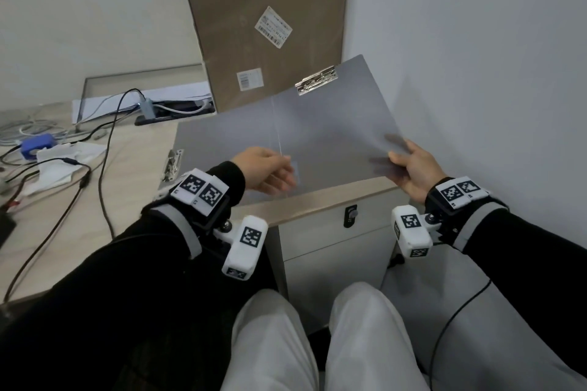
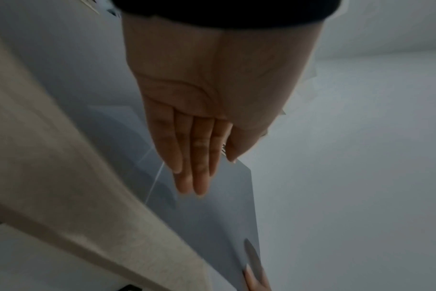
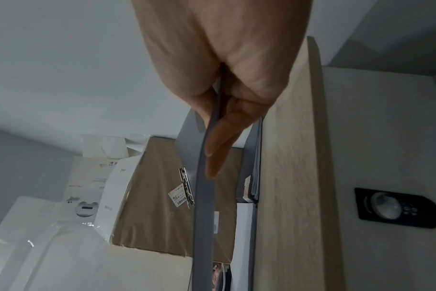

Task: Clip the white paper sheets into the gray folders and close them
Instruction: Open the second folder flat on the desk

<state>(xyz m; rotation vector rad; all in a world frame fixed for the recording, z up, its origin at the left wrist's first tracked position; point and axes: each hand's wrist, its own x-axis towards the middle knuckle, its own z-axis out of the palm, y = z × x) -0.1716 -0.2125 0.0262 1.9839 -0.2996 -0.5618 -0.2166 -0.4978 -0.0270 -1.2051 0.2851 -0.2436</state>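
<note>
Gray folder [image 1: 317, 124] opened up in mid-air, no paper in yet

Right hand [image 1: 409, 168] pinches its near corner so the clip [image 1: 316, 79] sits far from the fingers; left hand [image 1: 270, 173], fingers straight and relaxed, steadies the spine underneath.

Light wood-grain desk top [image 1: 136, 168]: tangled black cables [image 1: 104, 149], blue plastic block [image 1: 36, 144], crumpled white paper [image 1: 60, 165], gray folder with metal clip [image 1: 173, 165] flat at near edge; tall brown cardboard panel [image 1: 266, 25] standing at back.
</note>
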